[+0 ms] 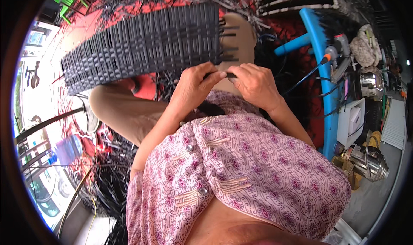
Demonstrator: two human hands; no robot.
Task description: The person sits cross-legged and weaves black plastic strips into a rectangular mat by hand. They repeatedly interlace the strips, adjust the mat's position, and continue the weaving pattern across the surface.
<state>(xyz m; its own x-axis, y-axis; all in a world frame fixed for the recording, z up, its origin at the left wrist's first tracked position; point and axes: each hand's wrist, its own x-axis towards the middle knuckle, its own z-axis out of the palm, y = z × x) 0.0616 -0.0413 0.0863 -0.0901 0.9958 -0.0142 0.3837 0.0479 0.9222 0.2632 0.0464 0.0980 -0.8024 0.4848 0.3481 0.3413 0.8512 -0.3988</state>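
Red floor point(148, 87), loose blk strips point(114, 174) strewn abt.
L hand point(196, 82) & R hand point(254, 84) both closed, pinching dk strand point(231, 75) btwn them, mostly hidden; blk woven panel point(144, 45) just beyond, by person's knees.

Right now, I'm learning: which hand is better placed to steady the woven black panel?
Probably the left hand: it appears close to the woven black panel, while the right hand sits farther right. Both grip a dark strip.
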